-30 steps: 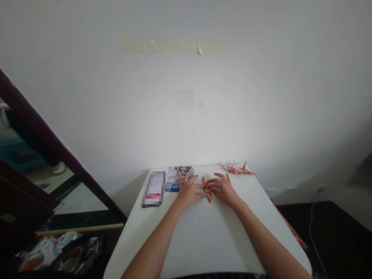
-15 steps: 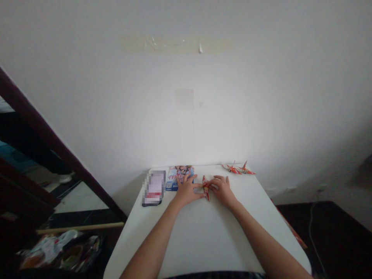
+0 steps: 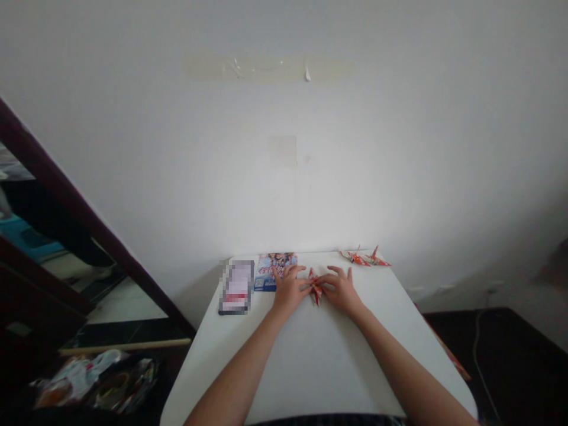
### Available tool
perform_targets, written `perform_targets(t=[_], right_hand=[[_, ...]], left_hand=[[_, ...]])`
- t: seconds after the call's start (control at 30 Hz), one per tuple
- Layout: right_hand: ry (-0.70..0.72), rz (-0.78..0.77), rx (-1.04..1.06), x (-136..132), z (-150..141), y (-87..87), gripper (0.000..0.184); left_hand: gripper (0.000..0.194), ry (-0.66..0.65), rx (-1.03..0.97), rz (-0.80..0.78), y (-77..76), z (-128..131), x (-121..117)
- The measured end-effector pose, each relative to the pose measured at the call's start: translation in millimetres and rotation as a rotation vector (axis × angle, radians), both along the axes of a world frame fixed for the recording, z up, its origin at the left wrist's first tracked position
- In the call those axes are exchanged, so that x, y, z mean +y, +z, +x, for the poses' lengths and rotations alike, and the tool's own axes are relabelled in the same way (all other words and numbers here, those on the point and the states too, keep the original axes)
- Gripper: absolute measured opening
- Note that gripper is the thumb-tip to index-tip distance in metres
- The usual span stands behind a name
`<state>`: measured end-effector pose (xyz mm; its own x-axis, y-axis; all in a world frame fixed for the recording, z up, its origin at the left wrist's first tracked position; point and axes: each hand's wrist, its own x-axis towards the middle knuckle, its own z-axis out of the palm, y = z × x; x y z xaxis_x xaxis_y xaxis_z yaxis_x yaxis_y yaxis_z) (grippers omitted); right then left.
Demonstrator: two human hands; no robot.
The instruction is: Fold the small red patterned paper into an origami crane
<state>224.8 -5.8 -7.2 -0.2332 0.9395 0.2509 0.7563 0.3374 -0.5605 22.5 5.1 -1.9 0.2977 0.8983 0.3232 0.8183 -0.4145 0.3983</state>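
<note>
Left fingers [image 3: 304, 283] have drawn together, pinching folded paper [image 3: 316, 293] (right fingers [image 3: 327, 278] opposite, clamped too).

Over the last second: left fingers [image 3: 302, 282] regrouped. At both earlier marks thumb and index stood spread along the left flank of the red origami crane [image 3: 316, 296], toward the far edge of the surface [image 3: 310, 367]; now drawn together, meeting the crane at its middle, opposite the right fingers [image 3: 328, 277]. Right, free ones: more curled at 0.5 s ago, now extended toward the far edge. Beyond the surface's left edge, inside the dark frame [image 3: 89, 217]: dark-clothed leg [image 3: 53, 213] shifted; white shoe, visible earlier, no longer distinct.
</note>
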Motion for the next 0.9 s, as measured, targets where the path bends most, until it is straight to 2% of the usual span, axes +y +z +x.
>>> perform_targets(t=[0.2,0.6,0.9], right_hand=[[-0.028,0.023,0.001,3,0,-2.9,0.022],[-0.066,0.046,0.02,5,-6,-1.9,0.023],[-0.202,0.019,-0.094,8,-17,-2.5,0.019]], left_hand=[[0.017,0.006,-0.054,0.022,-2.6,-1,2],[0.009,-0.015,-0.062,0.023,0.0,1,5],[0.008,0.117,-0.115,-0.076,0.3,10,9]])
